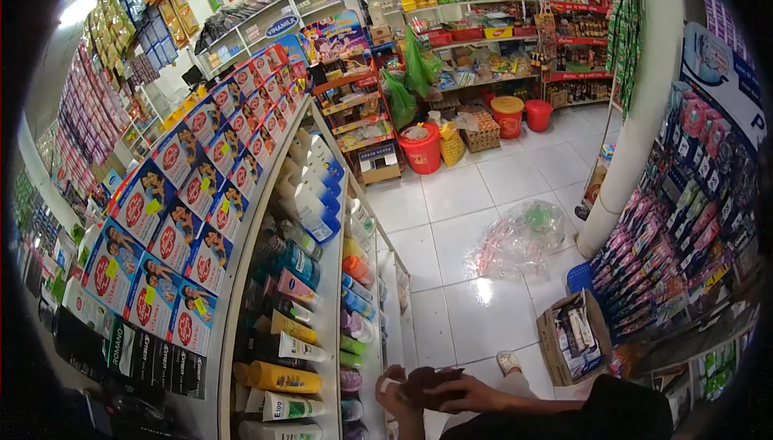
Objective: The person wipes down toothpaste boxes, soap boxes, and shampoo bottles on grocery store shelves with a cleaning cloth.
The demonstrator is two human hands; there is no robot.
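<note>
**Two Hands on a Dark Maroon Packet at the Foot of the Shelves**

Where the head camera looks down the shop aisle, both of the person's hands meet at the bottom edge of the picture, just beside the lower shelves of the white shelf unit [334, 311]. The left hand [392, 396] is curled around the near end of a dark maroon packet [431, 382], fingers closed on it, while the right hand [471, 396] lies over the packet's right side with fingers folded down onto it, so both hands are clamped on the same item. The packet sits low, between the hands and close against the shelf front; what it contains cannot be read.

Bottles and tubes [294, 335] in yellow, white and blue fill the shelves to the left of the hands. Above them, rows of red-and-blue soap boxes [173, 239] slope along the top of the unit. The person's dark sleeve [620, 416] shows at lower right, and a light shoe [509, 361] rests on the white tiled floor [475, 198] just beyond the hands.

Near the right hand stands an open cardboard box [572, 339] of goods. A crumpled clear plastic bag [519, 239] lies further out on the tiles, beside a white pillar [636, 118]. Red buckets [421, 150] stand well apart at the far shelves.
</note>
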